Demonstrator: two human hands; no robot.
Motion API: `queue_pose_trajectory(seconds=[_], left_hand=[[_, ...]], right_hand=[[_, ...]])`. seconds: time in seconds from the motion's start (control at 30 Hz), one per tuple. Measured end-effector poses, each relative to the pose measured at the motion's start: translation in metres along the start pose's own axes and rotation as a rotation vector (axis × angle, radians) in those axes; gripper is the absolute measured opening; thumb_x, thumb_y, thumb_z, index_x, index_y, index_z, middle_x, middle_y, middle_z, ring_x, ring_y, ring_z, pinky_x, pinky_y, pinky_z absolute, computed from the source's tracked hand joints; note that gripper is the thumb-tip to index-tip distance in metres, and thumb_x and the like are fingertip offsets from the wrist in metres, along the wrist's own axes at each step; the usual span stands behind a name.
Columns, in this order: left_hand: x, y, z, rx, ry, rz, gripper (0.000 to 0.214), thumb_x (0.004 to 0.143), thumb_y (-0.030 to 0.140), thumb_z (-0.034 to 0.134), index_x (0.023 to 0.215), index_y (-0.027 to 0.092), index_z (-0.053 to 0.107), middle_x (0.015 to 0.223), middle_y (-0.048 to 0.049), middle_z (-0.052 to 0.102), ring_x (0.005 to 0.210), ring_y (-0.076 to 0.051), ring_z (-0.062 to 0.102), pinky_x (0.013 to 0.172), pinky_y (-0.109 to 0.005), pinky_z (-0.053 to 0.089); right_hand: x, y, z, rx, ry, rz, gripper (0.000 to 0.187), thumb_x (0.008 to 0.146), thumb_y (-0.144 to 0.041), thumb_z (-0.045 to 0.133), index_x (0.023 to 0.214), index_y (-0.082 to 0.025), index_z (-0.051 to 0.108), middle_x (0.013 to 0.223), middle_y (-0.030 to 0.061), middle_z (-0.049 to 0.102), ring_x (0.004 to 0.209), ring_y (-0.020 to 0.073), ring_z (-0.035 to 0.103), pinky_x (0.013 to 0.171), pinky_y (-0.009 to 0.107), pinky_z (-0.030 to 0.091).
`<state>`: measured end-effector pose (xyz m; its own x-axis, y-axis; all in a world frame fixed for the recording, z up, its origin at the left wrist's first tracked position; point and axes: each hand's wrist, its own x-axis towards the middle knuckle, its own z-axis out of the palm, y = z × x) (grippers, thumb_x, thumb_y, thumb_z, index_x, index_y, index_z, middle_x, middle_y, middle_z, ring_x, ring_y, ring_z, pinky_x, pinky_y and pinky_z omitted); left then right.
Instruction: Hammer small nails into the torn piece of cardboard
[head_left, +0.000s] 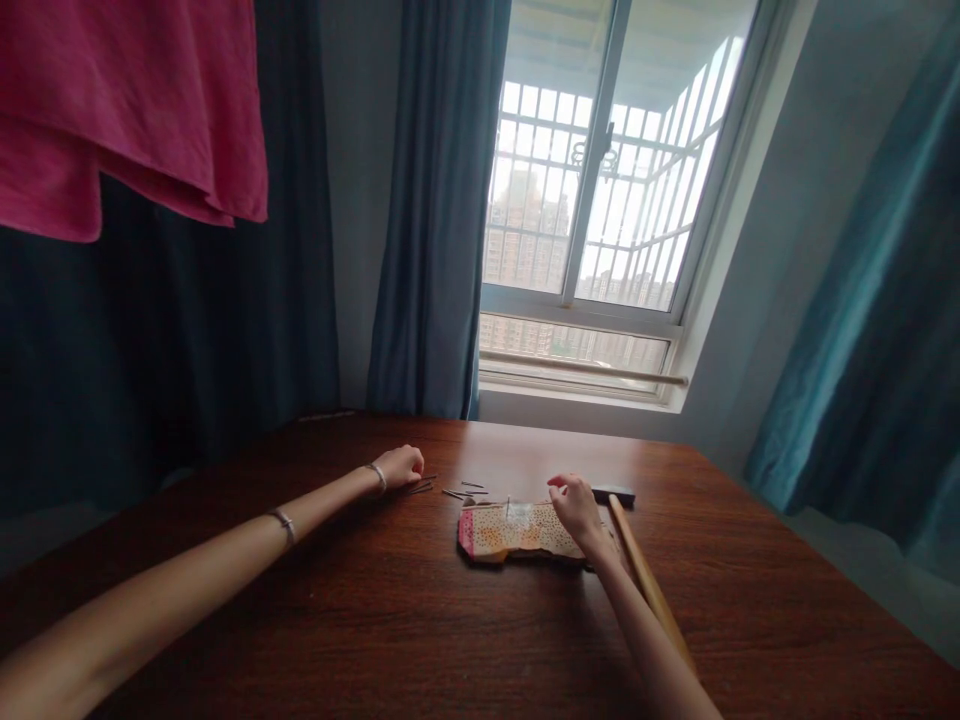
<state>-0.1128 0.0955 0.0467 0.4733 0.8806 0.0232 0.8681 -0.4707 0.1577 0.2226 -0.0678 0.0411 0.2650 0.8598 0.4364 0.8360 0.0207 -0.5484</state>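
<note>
My left hand (401,465) rests on the table at the far left with its fingers curled closed. Several dark nails (422,487) lie right beside its fingertips, and whether one is in the fingers is hidden. More loose nails (465,493) are scattered between the hand and a worn, speckled wooden board (491,535) with a pink left end. One nail (508,506) stands upright in the board. My right hand (576,508) is over the board's right part, fingers bent and parted, with nothing visible in them. Just right of it lies a hammer (637,550), its dark head away from me.
The brown wooden table (337,620) reaches back to the wall below a barred window (585,200). Blue curtains (442,220) hang on both sides of it. A pink cloth (150,110) hangs at the upper left. A pale rail (577,367) crosses the window's bottom.
</note>
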Motion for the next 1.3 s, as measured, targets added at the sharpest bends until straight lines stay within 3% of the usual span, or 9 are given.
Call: queue_pose_trajectory(seconds=[0.27, 0.4, 0.5, 0.57, 0.67, 0.8, 1.17, 1.3], left_hand=[[-0.001, 0.003, 0.005, -0.042, 0.04, -0.014, 0.013, 0.06, 0.018, 0.054, 0.064, 0.018, 0.066, 0.07, -0.0045, 0.065, 0.065, -0.016, 0.058, 0.06, -0.022, 0.04], [0.003, 0.017, -0.001, -0.236, 0.137, 0.022, 0.013, 0.061, 0.023, 0.055, 0.063, 0.015, 0.066, 0.068, -0.0044, 0.064, 0.067, -0.017, 0.058, 0.064, -0.023, 0.041], [0.007, 0.05, -0.009, -0.489, 0.256, 0.11, 0.024, 0.066, 0.03, 0.054, 0.073, 0.011, 0.067, 0.073, -0.0057, 0.066, 0.07, -0.017, 0.058, 0.064, -0.023, 0.042], [0.007, 0.081, -0.011, -0.619, 0.286, 0.197, 0.028, 0.068, 0.034, 0.054, 0.076, 0.009, 0.066, 0.075, -0.0064, 0.066, 0.069, -0.016, 0.058, 0.063, -0.022, 0.042], [0.002, 0.128, -0.009, -0.735, 0.203, 0.333, 0.029, 0.068, 0.036, 0.057, 0.075, 0.009, 0.066, 0.07, -0.0061, 0.065, 0.064, -0.015, 0.057, 0.058, -0.022, 0.042], [-0.007, 0.164, 0.001, -0.827, 0.14, 0.399, 0.029, 0.069, 0.037, 0.058, 0.076, 0.009, 0.066, 0.067, -0.0056, 0.065, 0.061, -0.013, 0.056, 0.054, -0.021, 0.041], [-0.012, 0.17, 0.019, -0.814, 0.112, 0.465, 0.029, 0.071, 0.036, 0.057, 0.077, 0.01, 0.067, 0.071, -0.006, 0.066, 0.065, -0.014, 0.057, 0.057, -0.021, 0.043], [-0.013, 0.173, 0.017, -0.768, 0.097, 0.474, 0.027, 0.072, 0.035, 0.055, 0.077, 0.011, 0.068, 0.068, -0.0047, 0.065, 0.063, -0.013, 0.056, 0.055, -0.02, 0.041]], right_hand=[[-0.01, 0.007, 0.004, 0.142, 0.032, 0.017, 0.023, 0.07, -0.023, 0.047, 0.076, -0.018, 0.068, 0.077, 0.0063, 0.067, 0.074, 0.0185, 0.059, 0.077, 0.028, 0.041], [-0.012, 0.001, 0.003, 0.264, 0.051, 0.012, 0.024, 0.07, -0.023, 0.048, 0.081, -0.017, 0.068, 0.081, 0.0069, 0.067, 0.071, 0.0181, 0.058, 0.076, 0.03, 0.042], [-0.015, -0.01, 0.005, 0.398, 0.04, -0.008, 0.026, 0.072, -0.027, 0.048, 0.086, -0.017, 0.068, 0.085, 0.0071, 0.067, 0.07, 0.0173, 0.058, 0.073, 0.031, 0.045], [-0.018, -0.019, 0.008, 0.502, 0.009, -0.011, 0.03, 0.074, -0.033, 0.048, 0.09, -0.017, 0.068, 0.083, 0.0067, 0.068, 0.067, 0.0168, 0.058, 0.064, 0.029, 0.047], [-0.024, -0.029, 0.016, 0.651, -0.041, 0.015, 0.038, 0.076, -0.042, 0.048, 0.095, -0.015, 0.067, 0.075, 0.006, 0.067, 0.059, 0.0153, 0.056, 0.044, 0.023, 0.044], [-0.028, -0.033, 0.025, 0.798, -0.035, 0.052, 0.041, 0.073, -0.047, 0.051, 0.093, -0.014, 0.067, 0.076, 0.006, 0.067, 0.057, 0.0128, 0.054, 0.039, 0.02, 0.042], [-0.026, -0.027, 0.032, 0.913, 0.022, 0.1, 0.04, 0.066, -0.048, 0.06, 0.085, -0.014, 0.068, 0.068, 0.0049, 0.065, 0.054, 0.0123, 0.054, 0.039, 0.02, 0.041], [-0.023, -0.024, 0.032, 0.87, 0.015, 0.083, 0.04, 0.066, -0.049, 0.059, 0.082, -0.014, 0.067, 0.063, 0.0032, 0.062, 0.054, 0.0129, 0.054, 0.04, 0.02, 0.041]])
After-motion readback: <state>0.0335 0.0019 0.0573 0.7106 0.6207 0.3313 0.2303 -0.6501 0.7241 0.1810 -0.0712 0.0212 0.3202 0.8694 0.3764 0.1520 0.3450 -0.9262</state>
